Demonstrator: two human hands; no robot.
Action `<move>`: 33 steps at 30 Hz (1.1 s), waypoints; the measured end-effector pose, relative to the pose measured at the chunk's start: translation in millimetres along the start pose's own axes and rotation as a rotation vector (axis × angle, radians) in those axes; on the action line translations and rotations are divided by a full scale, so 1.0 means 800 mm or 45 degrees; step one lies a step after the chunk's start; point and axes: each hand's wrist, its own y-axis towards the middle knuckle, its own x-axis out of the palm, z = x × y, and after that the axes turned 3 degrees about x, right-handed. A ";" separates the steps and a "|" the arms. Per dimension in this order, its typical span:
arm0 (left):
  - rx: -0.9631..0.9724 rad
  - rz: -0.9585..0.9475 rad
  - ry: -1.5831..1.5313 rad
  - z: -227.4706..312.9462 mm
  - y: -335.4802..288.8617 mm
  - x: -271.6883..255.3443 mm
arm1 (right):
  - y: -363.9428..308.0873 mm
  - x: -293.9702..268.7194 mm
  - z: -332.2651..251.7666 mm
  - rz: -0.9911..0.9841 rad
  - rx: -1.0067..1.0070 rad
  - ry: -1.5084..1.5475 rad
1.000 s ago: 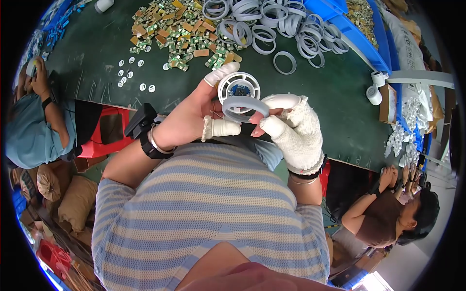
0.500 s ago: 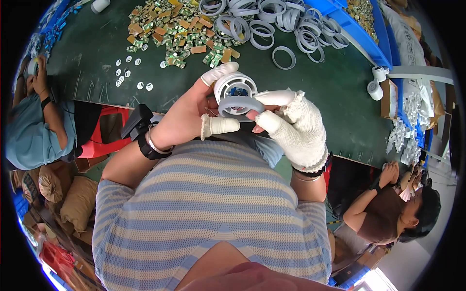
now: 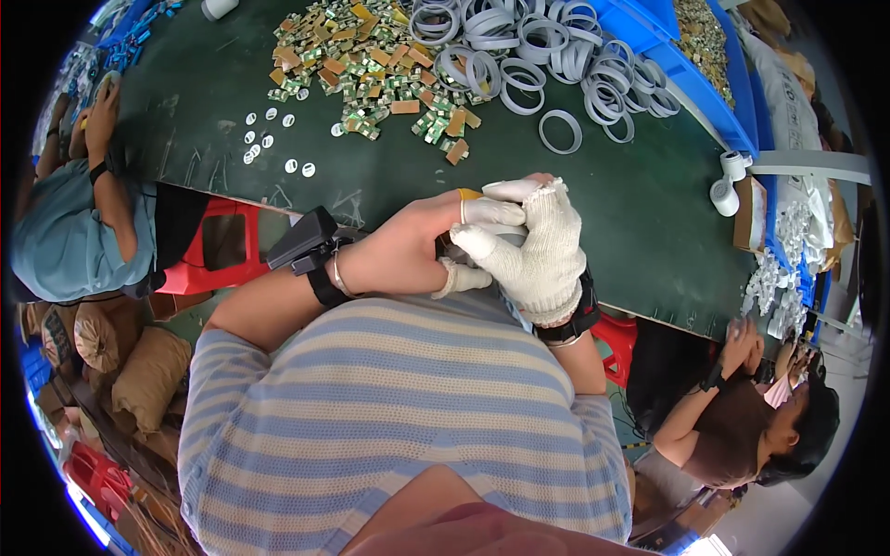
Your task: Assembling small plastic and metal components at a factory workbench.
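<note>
My left hand (image 3: 394,250) has pale covers on its thumb and a finger, and it is closed around a white round housing almost wholly hidden by my fingers. Over the other side of it my right hand (image 3: 542,255), in a white knit glove, is closed, with its fingers meeting those of the left. Only a sliver of the grey ring (image 3: 511,238) shows between the hands. How ring and housing sit together cannot be seen now. Both hands are just above the table's near edge, in front of my striped top.
On the green table (image 3: 371,176) lie a heap of small circuit boards (image 3: 380,65), a pile of grey rings (image 3: 561,132) and several white discs (image 3: 291,167). A blue bin (image 3: 686,65) stands at the far right, near white fittings (image 3: 725,196). People work on both sides.
My right hand has moved up and over the housing, and both hands have closed together. The housing and ring, plainly visible before, are now mostly covered. The view has shifted slightly.
</note>
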 end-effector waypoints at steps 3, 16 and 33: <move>-0.384 -0.053 -0.248 0.019 0.010 -0.005 | 0.010 -0.005 -0.003 -0.043 0.346 0.210; -0.282 0.409 1.286 -0.047 0.025 -0.098 | 0.003 -0.055 0.024 0.174 0.099 -0.466; -0.285 0.615 0.141 -0.019 0.004 -0.047 | -0.026 -0.021 0.023 0.131 -0.091 -0.807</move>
